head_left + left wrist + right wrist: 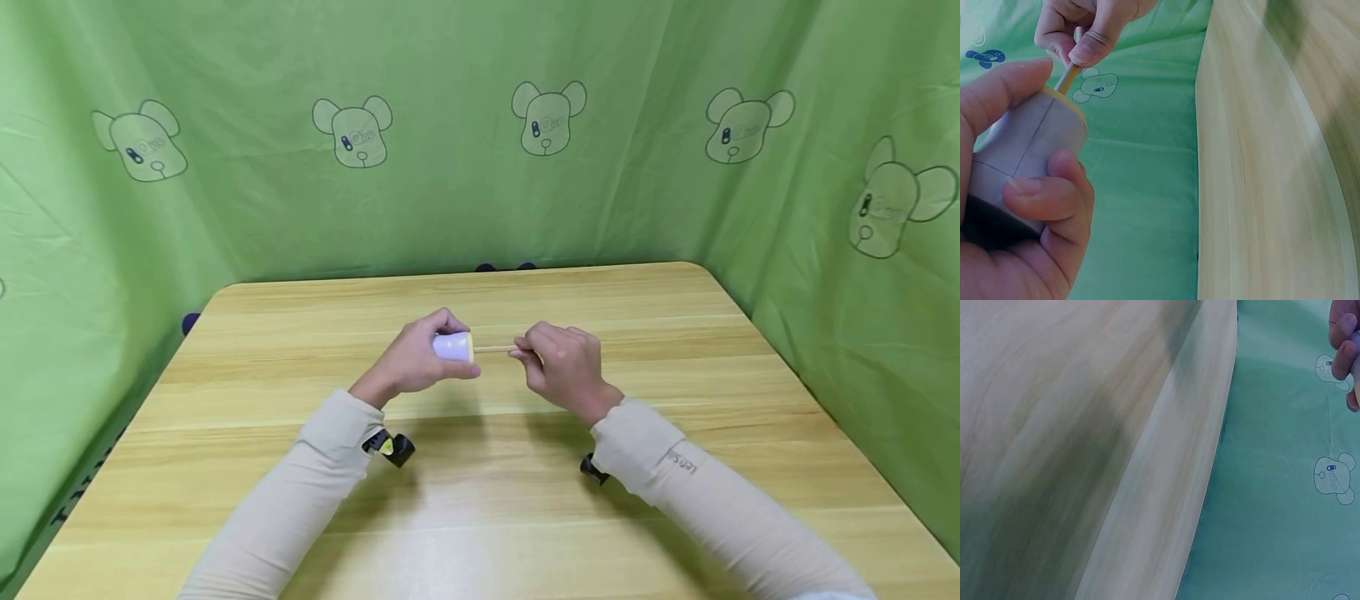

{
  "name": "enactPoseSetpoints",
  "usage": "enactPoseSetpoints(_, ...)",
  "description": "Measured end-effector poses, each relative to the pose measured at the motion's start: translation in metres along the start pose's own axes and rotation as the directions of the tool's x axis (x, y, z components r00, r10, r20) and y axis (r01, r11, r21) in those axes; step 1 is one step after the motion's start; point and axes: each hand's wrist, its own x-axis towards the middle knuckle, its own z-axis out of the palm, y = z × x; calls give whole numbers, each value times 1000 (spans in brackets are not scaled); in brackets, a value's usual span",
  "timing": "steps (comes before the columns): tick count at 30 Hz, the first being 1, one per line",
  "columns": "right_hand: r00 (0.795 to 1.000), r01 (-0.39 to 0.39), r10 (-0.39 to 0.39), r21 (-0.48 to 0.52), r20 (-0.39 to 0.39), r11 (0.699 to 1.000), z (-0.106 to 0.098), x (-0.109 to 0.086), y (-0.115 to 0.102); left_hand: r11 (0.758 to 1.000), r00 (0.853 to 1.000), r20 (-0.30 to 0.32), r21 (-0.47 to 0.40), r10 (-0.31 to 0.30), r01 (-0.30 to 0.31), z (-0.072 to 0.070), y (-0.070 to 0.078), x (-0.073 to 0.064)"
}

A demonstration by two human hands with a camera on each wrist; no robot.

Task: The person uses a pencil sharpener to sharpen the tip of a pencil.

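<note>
My left hand (414, 358) grips a lilac pencil sharpener (452, 347), a waisted cylinder with a yellow rim and a dark base, held sideways above the table. Its yellow-rimmed end faces right. A thin wood-coloured pencil (495, 348) runs from that end across to my right hand (566, 360), which pinches it between thumb and fingers. In the left wrist view the pencil (1067, 80) meets the sharpener's top, and its tip is hidden. Fingers of the left hand (1342, 344) show at the right edge of the right wrist view.
A light wooden table (480, 517) lies under both hands. Green curtains (450, 217) printed with bear heads stand behind it and along both sides. Small black cameras (401, 450) are strapped at both wrists.
</note>
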Motion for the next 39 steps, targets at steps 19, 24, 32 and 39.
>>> enactPoseSetpoints(19, 994, -35, 34, 14, 101, 999, -3, -2, 2, 1000, 1000, 2, 4, 23, -23, 2, -2, 0)
enactPoseSetpoints(24, 993, -33, 31, 15, 112, 999, -3, -2, 2, 1000, 1000, 0, 2, 22, -22, 2, -2, 0)
enactPoseSetpoints(32, 988, -47, 45, 13, 146, 999, -4, 0, 1, 999, 999, -11, 16, 39, -39, 3, -2, 0)
enactPoseSetpoints(39, 985, -37, 36, 7, 168, 999, -3, 0, 2, 994, 995, -36, 73, 90, -88, 5, -3, 0)
